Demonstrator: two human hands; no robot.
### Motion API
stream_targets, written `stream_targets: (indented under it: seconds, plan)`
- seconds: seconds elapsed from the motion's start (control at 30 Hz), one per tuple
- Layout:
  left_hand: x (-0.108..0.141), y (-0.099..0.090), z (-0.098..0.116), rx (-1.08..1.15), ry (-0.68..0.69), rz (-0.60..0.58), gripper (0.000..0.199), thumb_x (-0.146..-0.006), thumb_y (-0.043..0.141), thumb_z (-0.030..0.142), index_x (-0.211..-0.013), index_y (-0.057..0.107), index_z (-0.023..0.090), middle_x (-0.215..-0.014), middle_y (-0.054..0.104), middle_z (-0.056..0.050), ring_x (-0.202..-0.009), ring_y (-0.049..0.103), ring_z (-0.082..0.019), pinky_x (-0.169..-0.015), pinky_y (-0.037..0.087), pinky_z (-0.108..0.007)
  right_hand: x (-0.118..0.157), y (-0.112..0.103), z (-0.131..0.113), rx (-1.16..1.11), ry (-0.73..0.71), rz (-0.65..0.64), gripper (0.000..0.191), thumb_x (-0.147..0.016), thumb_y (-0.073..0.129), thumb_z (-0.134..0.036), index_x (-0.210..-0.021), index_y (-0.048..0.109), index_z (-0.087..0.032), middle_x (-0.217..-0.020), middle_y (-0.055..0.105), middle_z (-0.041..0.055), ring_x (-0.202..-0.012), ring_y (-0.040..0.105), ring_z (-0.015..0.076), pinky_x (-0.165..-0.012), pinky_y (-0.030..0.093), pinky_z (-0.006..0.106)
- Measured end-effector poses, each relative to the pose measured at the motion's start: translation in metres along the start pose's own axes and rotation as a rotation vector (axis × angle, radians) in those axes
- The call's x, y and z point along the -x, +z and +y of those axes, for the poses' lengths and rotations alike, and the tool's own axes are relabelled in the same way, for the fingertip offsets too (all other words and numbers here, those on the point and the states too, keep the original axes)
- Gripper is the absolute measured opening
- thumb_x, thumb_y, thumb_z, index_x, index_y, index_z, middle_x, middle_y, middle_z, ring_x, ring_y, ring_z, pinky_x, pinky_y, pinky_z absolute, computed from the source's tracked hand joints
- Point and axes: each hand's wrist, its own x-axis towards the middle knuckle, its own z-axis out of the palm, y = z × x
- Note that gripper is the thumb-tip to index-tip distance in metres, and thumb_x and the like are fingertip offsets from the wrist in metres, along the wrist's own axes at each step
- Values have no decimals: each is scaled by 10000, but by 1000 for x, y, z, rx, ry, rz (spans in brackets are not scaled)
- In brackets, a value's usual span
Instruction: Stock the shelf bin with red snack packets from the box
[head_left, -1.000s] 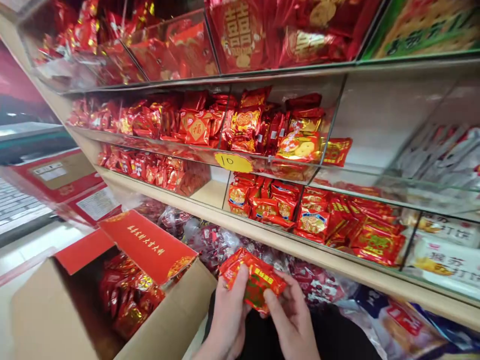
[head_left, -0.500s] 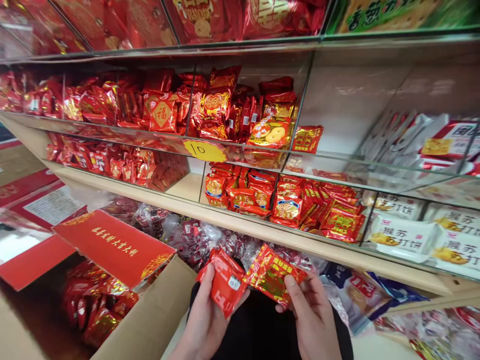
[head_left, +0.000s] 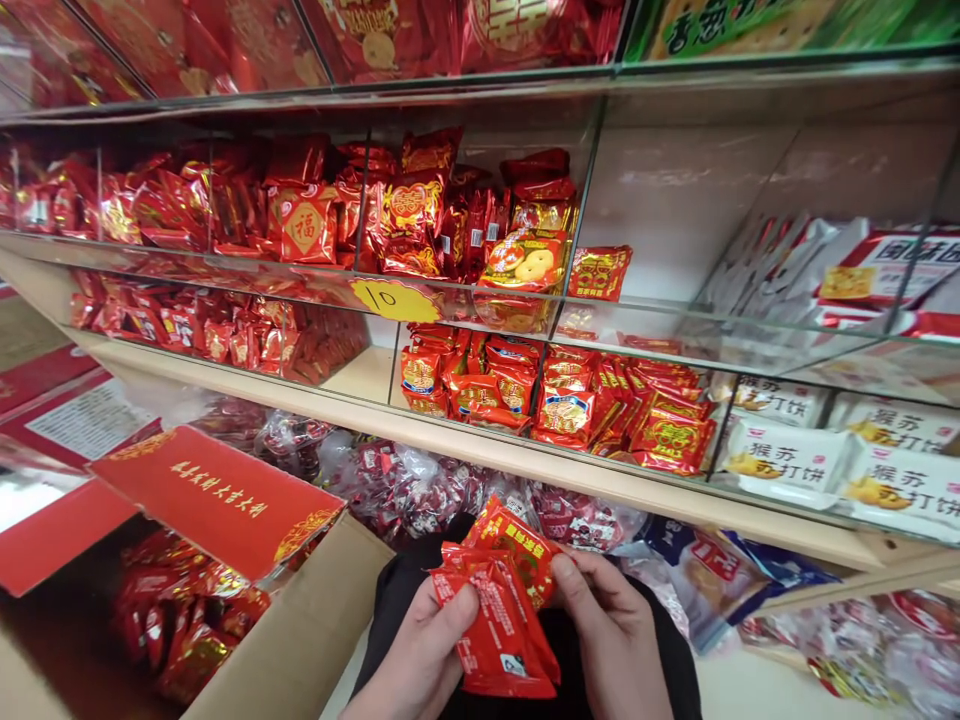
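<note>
My left hand (head_left: 433, 640) is closed on a red snack packet (head_left: 504, 632), its printed back with a small white label facing me. My right hand (head_left: 611, 622) pinches the edge of another red packet (head_left: 517, 545), which has gold lettering and lies partly behind the first one. Both packets overlap above my lap. To the left stands an open cardboard box (head_left: 300, 630) with a red lid flap (head_left: 221, 500), holding several red and gold packets (head_left: 191, 610). The fingers behind the packets are hidden.
Ahead rise glass-fronted shelves (head_left: 450, 440) with red packets in compartments. A yellow price tag (head_left: 386, 299) reads 10. White cracker packs (head_left: 784, 465) sit at the right. Below the shelf lie clear bags of packets (head_left: 405, 480) and a blue bag (head_left: 720, 575).
The two packets have come together and now overlap. The left one has turned and come lower, and my right hand's packet has moved left behind it. The view has shifted slightly.
</note>
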Motion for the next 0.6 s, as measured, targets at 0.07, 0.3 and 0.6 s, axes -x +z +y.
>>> stream_targets:
  seconds: [0.07,0.3,0.6]
  plan:
    - [1,-2,1,-39,-6,7,140,-704,648,308,-801,692,217,-696,707,-2,-643,633,-114,-635,491,-199,0,-4,1,36,-10,40,218,-712,639,-404,-730,649,-187,-665,618,9,-615,533,153,-599,465,261]
    - [1,29,40,-825,11,-310,131,-725,615,224,-826,687,184,-819,654,-48,-774,568,-177,-752,446,-272,-14,-21,-31,153,-39,-235,318,-729,632,-370,-1011,594,-228,-917,634,44,-832,588,196,-723,491,305]
    - [-4,46,41,-1088,164,-436,199,-703,627,160,-888,692,194,-1052,607,-97,-1026,528,-233,-915,395,-311,-19,-17,-39,2,-125,84,174,-684,676,-366,-771,661,-216,-692,650,-4,-624,554,148,-560,453,239]
